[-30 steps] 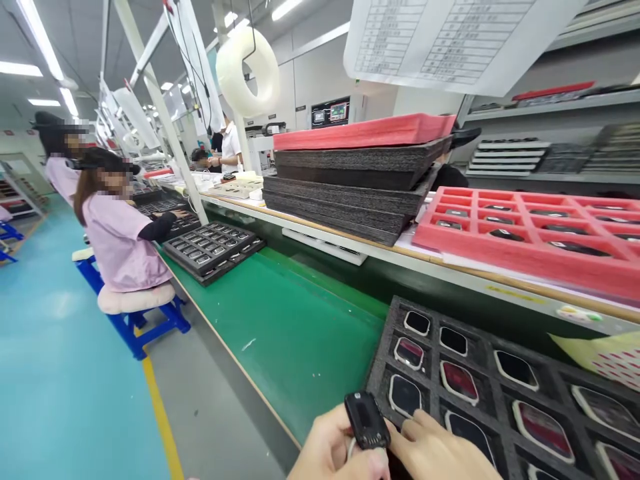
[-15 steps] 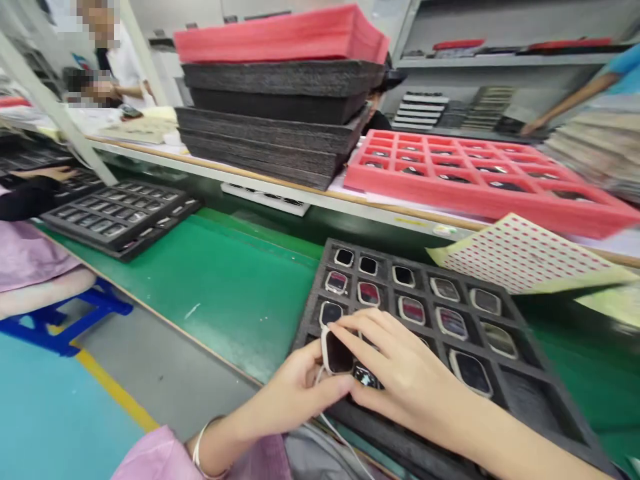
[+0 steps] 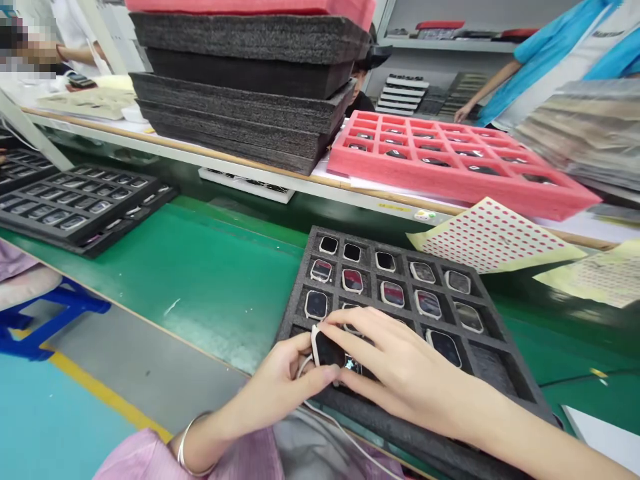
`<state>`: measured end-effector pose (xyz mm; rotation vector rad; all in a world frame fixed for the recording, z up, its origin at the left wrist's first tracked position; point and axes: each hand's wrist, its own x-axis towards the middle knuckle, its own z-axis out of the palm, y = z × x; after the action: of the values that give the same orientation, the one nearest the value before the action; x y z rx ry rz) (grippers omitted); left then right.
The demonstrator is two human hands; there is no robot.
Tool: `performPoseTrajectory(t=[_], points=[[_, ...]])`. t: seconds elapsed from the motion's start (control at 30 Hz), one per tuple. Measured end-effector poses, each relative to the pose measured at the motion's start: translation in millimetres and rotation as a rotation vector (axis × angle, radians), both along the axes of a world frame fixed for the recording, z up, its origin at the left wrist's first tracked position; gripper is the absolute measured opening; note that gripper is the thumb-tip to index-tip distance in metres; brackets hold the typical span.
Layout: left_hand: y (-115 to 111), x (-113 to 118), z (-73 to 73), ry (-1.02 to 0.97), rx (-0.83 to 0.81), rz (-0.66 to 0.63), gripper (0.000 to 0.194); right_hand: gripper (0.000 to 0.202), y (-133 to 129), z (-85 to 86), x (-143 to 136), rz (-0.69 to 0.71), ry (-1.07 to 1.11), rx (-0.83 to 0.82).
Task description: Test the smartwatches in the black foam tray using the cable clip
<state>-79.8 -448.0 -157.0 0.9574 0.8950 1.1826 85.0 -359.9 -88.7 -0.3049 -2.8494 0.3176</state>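
Two hands, left (image 3: 295, 373) and right (image 3: 395, 360), grip a watch (image 3: 329, 348) above a black foam tray (image 3: 493, 319) of watches in compartments.

Dark grey foam tray (image 3: 473, 360): speckled | bench surface (image 3: 210, 267) left of tray: green | compartment tray (image 3: 450, 177) beyond it: coral red | sheet (image 3: 495, 237) between those two: pale yellow, red dots in rows | stack (image 3: 240, 87) beyond tray, to left: black layers, red top | stool (image 3: 55, 320) far left of tray: blue legs
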Motion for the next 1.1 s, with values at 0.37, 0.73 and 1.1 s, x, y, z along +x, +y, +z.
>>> performPoseTrajectory(t=[0.37,0.73,1.1], points=[[-1.4,2.9,-3.8,0.083,-0.086,0.027,0.025,0.027,-12.4,-13.0,-5.1,-0.104,0.074,0.076],[-5.6,6.9,-8.5,0.176,-0.036,0.127,0.030,0.029,-11.0,-10.9,-3.0,-0.095,0.038,-0.069],[-6.2,-2.7,-5.2,0.032,-0.111,0.022,0.033,0.031,-5.6,-28.1,-6.0,-0.070,0.169,-0.230]])
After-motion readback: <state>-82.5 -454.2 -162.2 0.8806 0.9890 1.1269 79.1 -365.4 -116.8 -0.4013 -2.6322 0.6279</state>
